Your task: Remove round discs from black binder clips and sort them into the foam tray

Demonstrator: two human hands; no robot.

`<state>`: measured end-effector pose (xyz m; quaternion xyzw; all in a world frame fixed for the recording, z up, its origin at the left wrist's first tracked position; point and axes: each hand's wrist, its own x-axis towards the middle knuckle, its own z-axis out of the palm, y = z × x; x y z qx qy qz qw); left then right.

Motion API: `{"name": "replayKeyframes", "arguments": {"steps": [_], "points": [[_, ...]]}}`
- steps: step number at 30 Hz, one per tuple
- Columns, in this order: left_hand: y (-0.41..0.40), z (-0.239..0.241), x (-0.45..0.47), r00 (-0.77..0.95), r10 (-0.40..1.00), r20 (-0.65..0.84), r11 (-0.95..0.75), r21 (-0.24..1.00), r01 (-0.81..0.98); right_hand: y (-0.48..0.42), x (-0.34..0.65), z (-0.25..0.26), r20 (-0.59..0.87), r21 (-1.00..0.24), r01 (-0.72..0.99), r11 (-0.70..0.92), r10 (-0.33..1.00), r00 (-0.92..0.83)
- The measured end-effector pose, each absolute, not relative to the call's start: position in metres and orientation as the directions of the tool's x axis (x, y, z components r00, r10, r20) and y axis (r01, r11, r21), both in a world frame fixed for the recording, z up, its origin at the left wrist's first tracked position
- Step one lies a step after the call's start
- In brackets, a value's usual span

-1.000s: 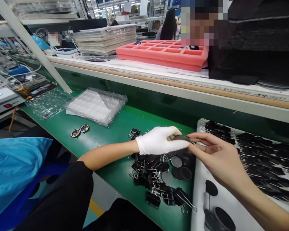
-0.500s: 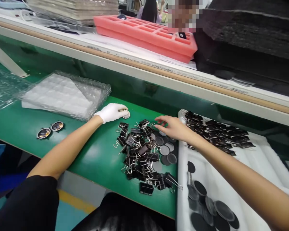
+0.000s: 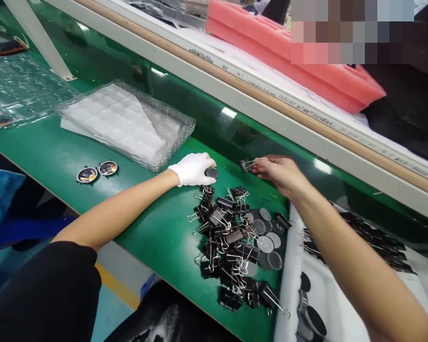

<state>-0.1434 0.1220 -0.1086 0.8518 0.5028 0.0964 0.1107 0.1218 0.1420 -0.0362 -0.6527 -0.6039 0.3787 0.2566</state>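
Observation:
My left hand (image 3: pixel 193 170), in a white glove, grips a small dark round disc (image 3: pixel 211 173) with a pale rim, just above the green tabletop. To its right my right hand (image 3: pixel 276 172), bare, pinches a black binder clip (image 3: pixel 247 165) by its wire handles. The clip points toward the left hand, a short gap away from the disc. Below both hands lies a heap of black binder clips (image 3: pixel 231 236) with silver wire handles. Several grey and dark discs (image 3: pixel 265 244) lie along the right side of that heap.
Clear plastic trays with a white sheet (image 3: pixel 114 126) lie at the back left. Two oval framed pieces (image 3: pixel 87 175) sit in front of them. At right, a white foam tray (image 3: pixel 288 266) holds more clips and dark discs. A pink foam tray (image 3: pixel 285 52) rests on the ledge behind.
My right hand has come up from beside the heap and now holds a binder clip. The disc in my left hand has turned its dark side up. The camera view has tilted and shifted.

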Motion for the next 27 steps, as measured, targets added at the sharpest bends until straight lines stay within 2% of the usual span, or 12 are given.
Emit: {"name": "replayKeyframes", "arguments": {"steps": [5,8,11,14,16,18,21,24,27], "points": [[0.123,-0.109,-0.147,0.432,0.900,0.063,-0.433,0.256,0.864,0.147,0.081,-0.088,-0.273,-0.738,0.652,-0.170,0.960,-0.058],[0.124,-0.108,-0.152,0.462,0.885,0.054,-0.457,0.285,0.843,0.150,0.082,-0.087,-0.315,-0.676,0.723,-0.141,0.943,-0.111],[0.125,-0.107,-0.160,0.559,0.829,0.015,-0.520,0.387,0.761,0.159,0.086,-0.068,-0.397,-0.581,0.803,-0.137,0.908,-0.133],[0.124,-0.104,-0.162,0.591,0.806,-0.009,-0.521,0.461,0.718,0.168,0.082,-0.054,-0.313,-0.468,0.883,-0.028,0.940,-0.135],[0.121,-0.103,-0.156,0.486,0.874,-0.012,-0.427,0.455,0.781,0.174,0.076,-0.052,-0.207,-0.385,0.918,0.093,0.961,-0.184],[0.118,-0.103,-0.146,0.349,0.937,0.000,-0.318,0.409,0.855,0.178,0.069,-0.055,-0.195,-0.343,0.922,0.181,0.946,-0.258],[0.116,-0.104,-0.134,0.295,0.955,0.019,-0.285,0.330,0.900,0.183,0.064,-0.061,-0.282,-0.375,0.903,0.210,0.902,-0.326],[0.118,-0.104,-0.133,0.331,0.943,0.033,-0.327,0.284,0.902,0.182,0.064,-0.067,-0.297,-0.425,0.889,0.170,0.902,-0.314],[0.125,-0.104,-0.143,0.403,0.915,0.028,-0.393,0.293,0.872,0.176,0.065,-0.071,-0.327,-0.520,0.850,0.082,0.900,-0.287]]}}
